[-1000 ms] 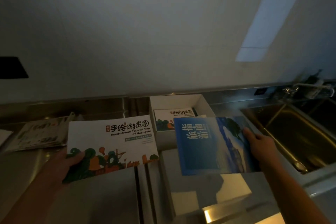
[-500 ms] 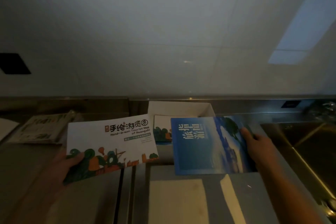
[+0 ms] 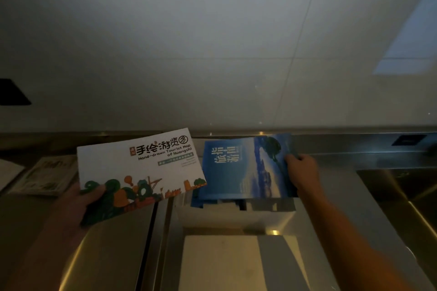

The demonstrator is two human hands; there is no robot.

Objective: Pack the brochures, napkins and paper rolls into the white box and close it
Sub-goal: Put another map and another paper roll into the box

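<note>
Left hand (image 3: pixel 80 203): seen at the lower left of the frame; it is closed on the lower left corner of the map brochure (image 3: pixel 139 172), with the thumb laid on the printed face and the fingers hidden beneath.
Right hand (image 3: pixel 301 173): seen right of centre; it is closed on the right edge of the blue brochure (image 3: pixel 238 170), with the fingers curled over that edge.
Map brochure: a white cover with black lettering and green and orange drawings along its lower edge. It is held above the desk (image 3: pixel 113 255), tilted up to the right, and its right corner is overlapped onto the blue brochure's left edge.
Blue brochure: held nearly flat over the box (image 3: pixel 224 220), at centre frame. Whether the rim is touched cannot be told.
Box: white and open, set on the desk against the back ledge. Only its near wall and a strip of the inside are shown. A blue edge and pale contents are glimpsed there, but they cannot be made out.
Printed pack (image 3: pixel 45 177): laid on the desk at the left edge, just behind the left hand. What it holds cannot be told.
Pale patch (image 3: pixel 220 264): seen on the desk at lower centre, below the box. Whether it is a sheet or light cannot be told.
Sink (image 3: pixel 406 196): sunk into the desk at the right edge.
Wall (image 3: pixel 212 42): pale tiles filling the upper half of the frame.
</note>
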